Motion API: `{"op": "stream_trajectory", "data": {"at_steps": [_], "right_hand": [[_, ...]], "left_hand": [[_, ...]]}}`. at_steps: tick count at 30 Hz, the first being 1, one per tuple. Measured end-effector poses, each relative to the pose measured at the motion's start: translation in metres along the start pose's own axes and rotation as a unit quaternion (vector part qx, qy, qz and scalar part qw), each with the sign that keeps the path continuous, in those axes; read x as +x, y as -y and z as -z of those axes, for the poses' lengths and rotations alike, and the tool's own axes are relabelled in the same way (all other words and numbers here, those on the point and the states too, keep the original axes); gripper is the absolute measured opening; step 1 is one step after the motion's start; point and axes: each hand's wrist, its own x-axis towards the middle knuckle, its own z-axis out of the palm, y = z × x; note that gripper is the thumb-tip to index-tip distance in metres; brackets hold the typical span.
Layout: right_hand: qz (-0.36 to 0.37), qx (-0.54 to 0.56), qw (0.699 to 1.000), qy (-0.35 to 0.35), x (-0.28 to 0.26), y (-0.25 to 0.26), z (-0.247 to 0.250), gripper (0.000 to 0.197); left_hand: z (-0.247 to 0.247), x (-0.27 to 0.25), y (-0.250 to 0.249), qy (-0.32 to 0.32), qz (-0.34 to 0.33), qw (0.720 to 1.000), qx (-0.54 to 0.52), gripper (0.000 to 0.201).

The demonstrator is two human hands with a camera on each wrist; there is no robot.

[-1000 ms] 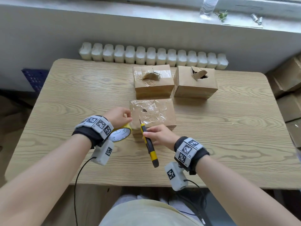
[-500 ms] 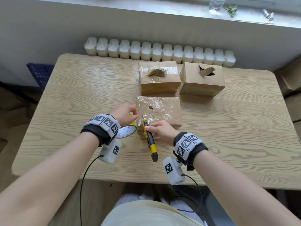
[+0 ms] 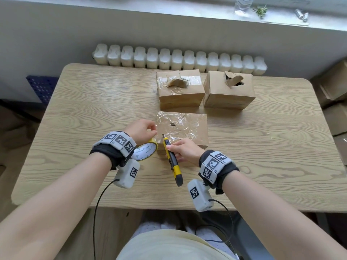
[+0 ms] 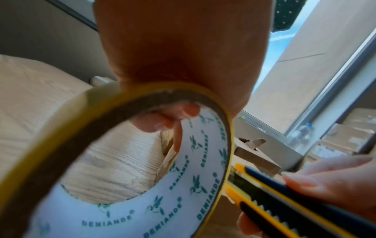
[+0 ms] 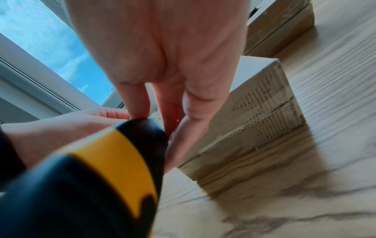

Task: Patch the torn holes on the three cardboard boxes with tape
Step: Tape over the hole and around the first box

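Three cardboard boxes stand on the wooden table (image 3: 262,147). The near box (image 3: 185,128) is covered with clear tape over a small hole. Behind it, the back left box (image 3: 180,91) has tape round a raised torn flap, and the back right box (image 3: 229,91) has an open torn hole. My left hand (image 3: 142,130) grips a yellow-edged tape roll (image 3: 145,152) (image 4: 142,185) at the near box's left front corner. My right hand (image 3: 185,150) holds a yellow and black utility knife (image 3: 171,160) (image 5: 97,177), its blade tip pointing up beside the roll.
A white radiator (image 3: 178,59) runs behind the table's far edge. A windowsill (image 3: 187,8) above carries a plastic bottle (image 3: 243,2). More cardboard boxes (image 3: 336,87) are stacked at the right, and a blue crate (image 3: 41,87) sits at the left.
Both hands and the tools stay at the near box's left front corner. The left hand has lifted slightly on the roll; the head view has shifted.
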Motion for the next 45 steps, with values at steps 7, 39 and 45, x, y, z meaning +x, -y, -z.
{"op": "stream_trajectory", "data": {"at_steps": [7, 39, 45], "right_hand": [[-0.003, -0.058, 0.998, 0.033, -0.020, -0.016, 0.011, 0.020], [-0.098, -0.416, 0.857, -0.288, 0.021, -0.119, 0.083, 0.045], [-0.124, -0.394, 0.856, -0.311, 0.010, -0.114, 0.079, 0.039]], "left_hand": [[0.004, -0.002, -0.002, 0.007, -0.002, 0.999, 0.036, 0.010], [-0.008, -0.008, 0.016, 0.008, -0.007, 0.999, -0.044, 0.027], [-0.009, -0.009, 0.014, 0.015, -0.012, 0.999, -0.036, 0.028]]}}
